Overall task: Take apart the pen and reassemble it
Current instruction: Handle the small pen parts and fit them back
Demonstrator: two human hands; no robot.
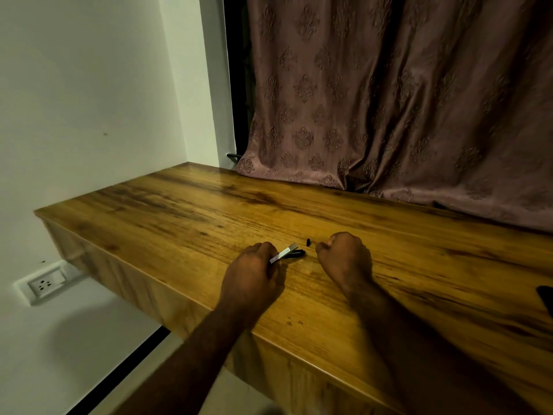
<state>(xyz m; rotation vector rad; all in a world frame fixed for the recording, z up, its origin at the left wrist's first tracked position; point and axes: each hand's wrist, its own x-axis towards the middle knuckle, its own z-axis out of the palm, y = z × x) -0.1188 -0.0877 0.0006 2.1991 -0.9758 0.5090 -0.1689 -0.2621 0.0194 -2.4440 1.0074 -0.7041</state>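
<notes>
My left hand point(254, 272) rests on the wooden table point(179, 211) and grips a silvery pen barrel point(284, 253) that points up and to the right. A black pen cap point(294, 253) lies on the table just behind the barrel's free end. A small black pen piece point(308, 242) lies a little farther back, between my two hands. My right hand point(347, 259) is curled into a fist on the table to the right of these parts; whether its fingertips pinch anything is hidden.
A mauve patterned curtain point(389, 100) hangs down onto the table's back edge. A white wall point(89, 100) stands to the left, with a power socket point(45, 284) below table height. A dark object point(546, 298) pokes in at the right edge.
</notes>
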